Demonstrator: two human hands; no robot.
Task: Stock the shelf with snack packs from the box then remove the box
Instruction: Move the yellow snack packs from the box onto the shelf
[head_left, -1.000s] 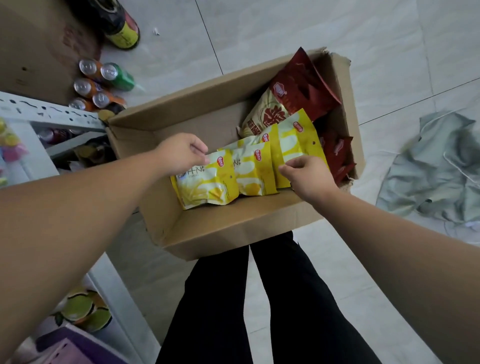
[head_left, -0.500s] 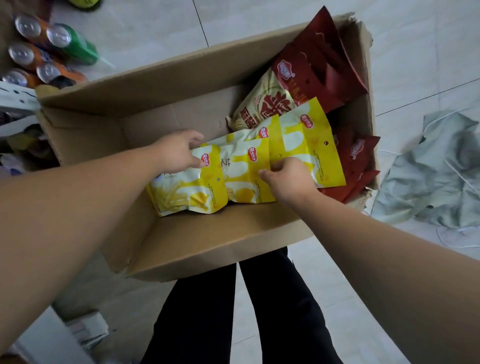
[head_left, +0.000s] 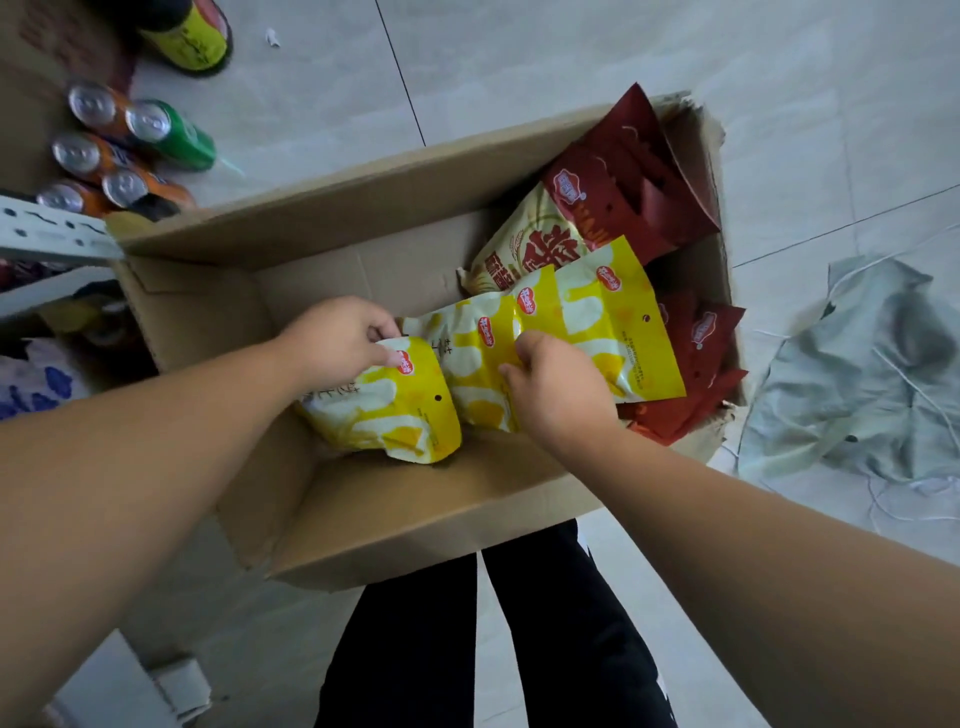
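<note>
An open cardboard box (head_left: 395, 519) stands on the floor in front of my legs. Inside lie three overlapping yellow snack packs (head_left: 613, 322) in a row, with several dark red packs (head_left: 628, 182) piled at the right end. My left hand (head_left: 337, 338) pinches the top edge of the leftmost yellow pack (head_left: 395, 415). My right hand (head_left: 556, 384) grips the middle yellow pack (head_left: 483, 358) from its lower edge, covering part of it.
A white metal shelf frame (head_left: 52, 236) juts in at the left, touching the box corner. Several drink cans (head_left: 130, 150) lie on the floor behind it. A crumpled grey-green cloth (head_left: 862, 374) lies on the tiles to the right.
My right hand has slid left from the rightmost pack onto the middle pack. My left hand has closed on the leftmost pack's top edge. The view moved closer to the box.
</note>
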